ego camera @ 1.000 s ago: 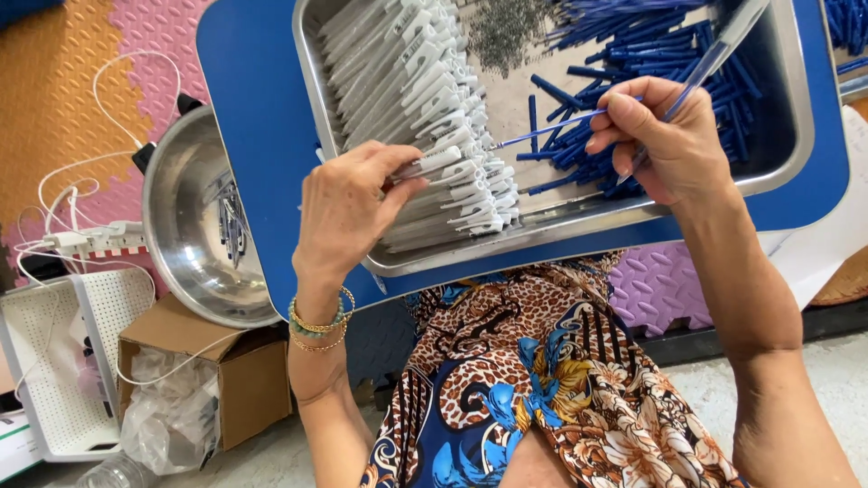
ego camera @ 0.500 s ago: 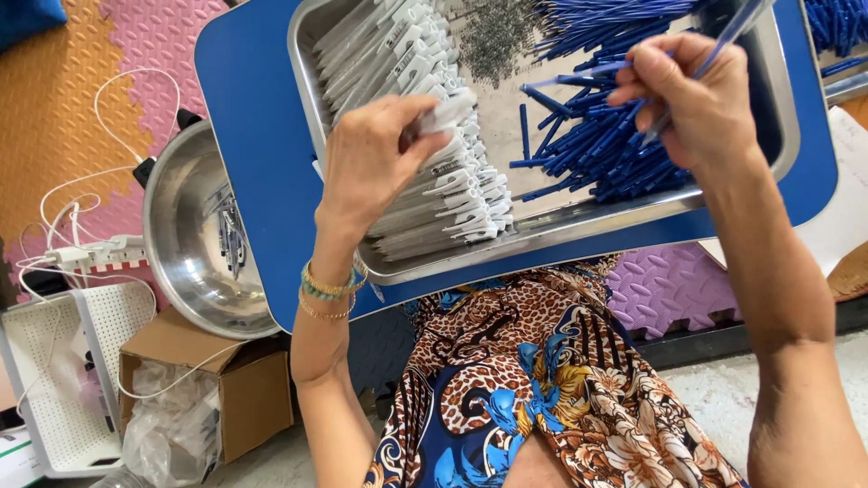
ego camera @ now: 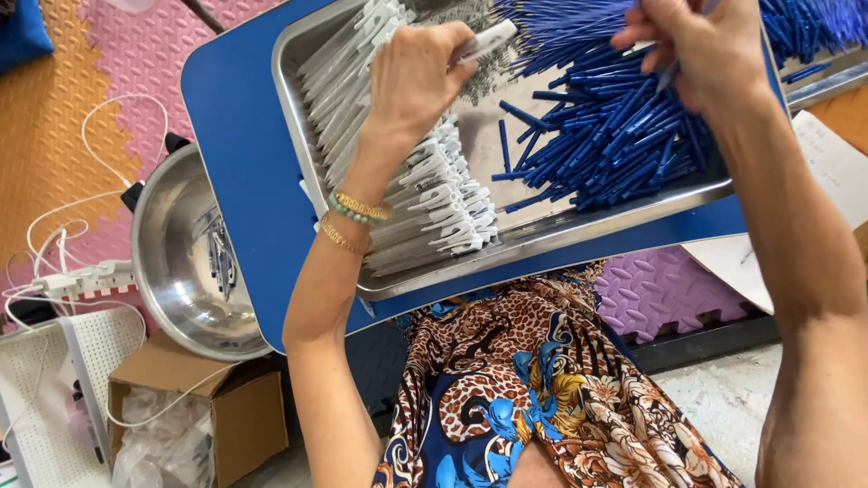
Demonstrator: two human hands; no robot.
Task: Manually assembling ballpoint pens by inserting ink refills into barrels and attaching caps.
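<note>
A steel tray point(ego camera: 542, 237) rests on a blue table point(ego camera: 237, 163). Its left half holds a stack of several clear pen barrels with white clips point(ego camera: 434, 199); its right half holds a heap of blue refills point(ego camera: 606, 145). My left hand point(ego camera: 416, 77) hovers over the barrel stack, fingers closed around one white-and-clear pen barrel point(ego camera: 488, 38) that points right. My right hand point(ego camera: 696, 50) is raised over the blue heap and pinches a thin blue refill point(ego camera: 667, 77) that hangs downward from the fingers. The two hands are apart.
A steel bowl point(ego camera: 181, 262) with a few finished pens sits left of the table. Below it are a cardboard box point(ego camera: 226, 407), a white basket point(ego camera: 45, 398) and white cables point(ego camera: 63, 280). A second tray of blue refills point(ego camera: 814, 36) is at top right. Patterned cloth covers my lap point(ego camera: 542, 389).
Both hands have risen toward the far side of the tray. My left hand lifted a barrel off the stack; my right hand moved away from the left one with its refill.
</note>
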